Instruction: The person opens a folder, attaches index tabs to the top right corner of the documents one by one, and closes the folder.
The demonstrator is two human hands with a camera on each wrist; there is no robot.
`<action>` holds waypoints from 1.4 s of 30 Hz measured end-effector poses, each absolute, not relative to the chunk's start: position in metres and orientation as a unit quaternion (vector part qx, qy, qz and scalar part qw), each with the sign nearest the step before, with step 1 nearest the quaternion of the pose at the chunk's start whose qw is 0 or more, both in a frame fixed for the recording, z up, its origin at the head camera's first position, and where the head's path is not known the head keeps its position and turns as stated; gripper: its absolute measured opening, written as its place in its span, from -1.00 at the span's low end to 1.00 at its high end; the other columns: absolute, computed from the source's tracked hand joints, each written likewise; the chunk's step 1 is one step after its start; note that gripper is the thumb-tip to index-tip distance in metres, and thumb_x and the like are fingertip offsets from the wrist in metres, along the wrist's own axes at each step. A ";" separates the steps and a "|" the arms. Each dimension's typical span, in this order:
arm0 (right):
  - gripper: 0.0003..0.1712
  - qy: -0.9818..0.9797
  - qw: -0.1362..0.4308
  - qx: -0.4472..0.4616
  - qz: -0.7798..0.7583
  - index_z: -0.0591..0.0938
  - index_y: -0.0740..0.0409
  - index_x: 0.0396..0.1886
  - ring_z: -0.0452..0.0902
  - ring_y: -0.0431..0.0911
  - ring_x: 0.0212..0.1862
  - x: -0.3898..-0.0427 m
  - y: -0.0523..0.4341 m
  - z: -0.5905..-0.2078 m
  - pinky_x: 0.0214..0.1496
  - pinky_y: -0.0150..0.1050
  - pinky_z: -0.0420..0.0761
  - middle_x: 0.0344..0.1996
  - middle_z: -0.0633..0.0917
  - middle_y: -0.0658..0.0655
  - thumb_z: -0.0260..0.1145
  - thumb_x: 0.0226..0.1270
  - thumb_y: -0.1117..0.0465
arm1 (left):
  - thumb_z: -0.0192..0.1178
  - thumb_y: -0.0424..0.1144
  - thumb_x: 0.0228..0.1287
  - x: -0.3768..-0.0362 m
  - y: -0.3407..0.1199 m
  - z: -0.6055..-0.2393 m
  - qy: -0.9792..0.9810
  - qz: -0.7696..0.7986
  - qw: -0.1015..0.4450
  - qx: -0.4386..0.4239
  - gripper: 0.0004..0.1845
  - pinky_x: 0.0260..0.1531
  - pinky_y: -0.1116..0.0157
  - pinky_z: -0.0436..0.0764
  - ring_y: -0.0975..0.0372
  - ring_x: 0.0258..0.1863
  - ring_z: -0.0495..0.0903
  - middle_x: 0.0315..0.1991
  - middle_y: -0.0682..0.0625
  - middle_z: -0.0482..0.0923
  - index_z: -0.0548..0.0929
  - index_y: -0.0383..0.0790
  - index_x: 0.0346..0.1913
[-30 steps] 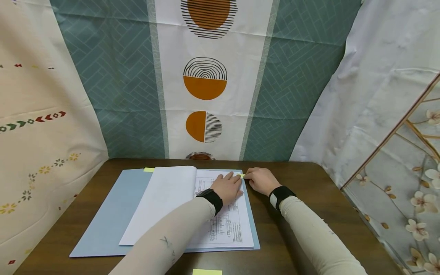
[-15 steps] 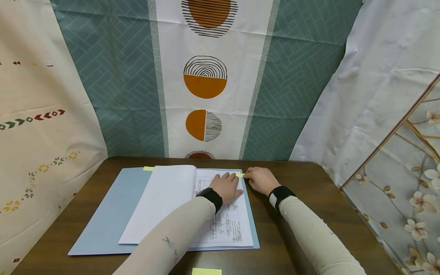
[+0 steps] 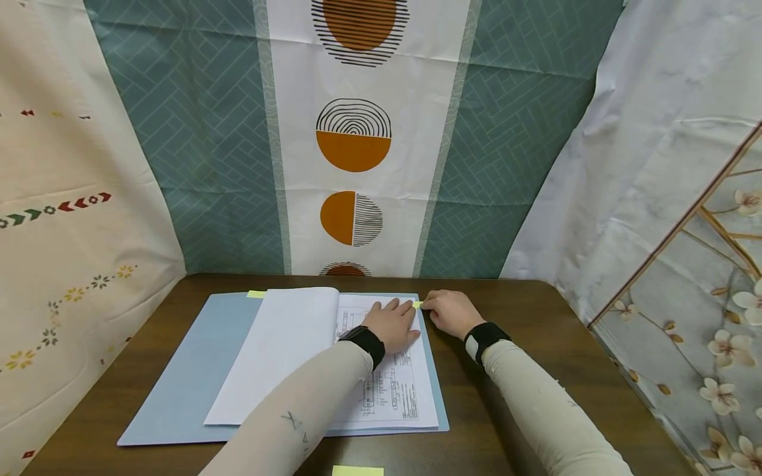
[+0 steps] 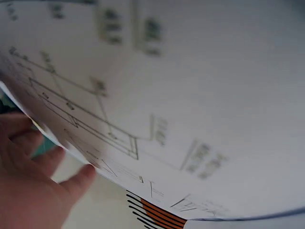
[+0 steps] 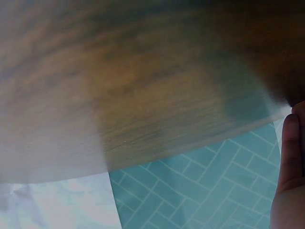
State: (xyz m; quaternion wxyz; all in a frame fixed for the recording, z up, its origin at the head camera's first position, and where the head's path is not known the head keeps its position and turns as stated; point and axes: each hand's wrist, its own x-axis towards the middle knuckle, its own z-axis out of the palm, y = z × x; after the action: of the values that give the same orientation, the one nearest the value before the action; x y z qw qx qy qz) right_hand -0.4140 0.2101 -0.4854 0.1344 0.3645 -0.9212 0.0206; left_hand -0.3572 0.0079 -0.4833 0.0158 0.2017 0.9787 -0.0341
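Note:
In the head view a stack of white pages (image 3: 417, 390) with printed technical drawings lies opened in a light blue folder (image 3: 172, 370). My left hand (image 3: 389, 326) rests on the right-hand page, fingers extended near its top. The left wrist view shows that hand (image 4: 35, 176) by the page edge, with the drawing (image 4: 105, 124) close to the camera. At the page's top right corner is a small yellow sticky note (image 3: 417, 305). My right hand (image 3: 454, 313) pinches its outer end with curled fingers. Thumb and fingers of the right hand (image 5: 290, 162) meet at the right wrist view's right edge.
Another yellow sticky note (image 3: 256, 294) sticks out at the top of the turned-over white page (image 3: 286, 350). A yellow note pad (image 3: 358, 471) lies at the near edge of the brown table (image 3: 512, 291). Patterned curtains (image 3: 232, 132) hang behind and at both sides.
The left fingers have drawn slightly left, off the yellow sticky note, and now lie on the page beside it. The right hand stays at the corner almost unmoved.

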 end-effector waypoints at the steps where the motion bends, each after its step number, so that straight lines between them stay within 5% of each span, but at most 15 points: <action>1: -0.66 -0.922 0.134 0.364 0.019 0.88 0.12 0.13 0.78 0.01 -0.02 -0.414 0.210 -0.486 0.14 -0.04 0.76 -0.06 0.82 0.09 0.50 0.41 0.40 | 0.01 0.32 0.69 -0.356 0.008 -0.483 0.977 -0.039 0.016 0.211 -0.22 0.60 -0.15 0.26 0.06 0.72 0.18 0.74 0.07 0.22 0.32 -0.02 0.74; 42: -0.66 -0.935 0.121 0.333 0.028 0.87 0.10 0.16 0.77 0.02 0.03 -0.412 0.206 -0.487 0.19 -0.04 0.75 -0.01 0.82 0.08 0.47 0.45 0.36 | 0.13 0.44 0.53 -0.368 0.006 -0.486 0.987 -0.004 0.038 0.154 -0.09 0.61 -0.19 0.23 0.05 0.71 0.22 0.72 0.06 0.26 0.35 -0.01 0.72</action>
State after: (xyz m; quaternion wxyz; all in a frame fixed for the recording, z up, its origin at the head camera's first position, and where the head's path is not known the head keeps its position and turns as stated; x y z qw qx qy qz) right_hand -0.4117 0.2057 -0.4873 0.1212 0.3329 -0.9347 0.0281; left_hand -0.3676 0.0063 -0.4865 0.0381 0.1544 0.9873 -0.0042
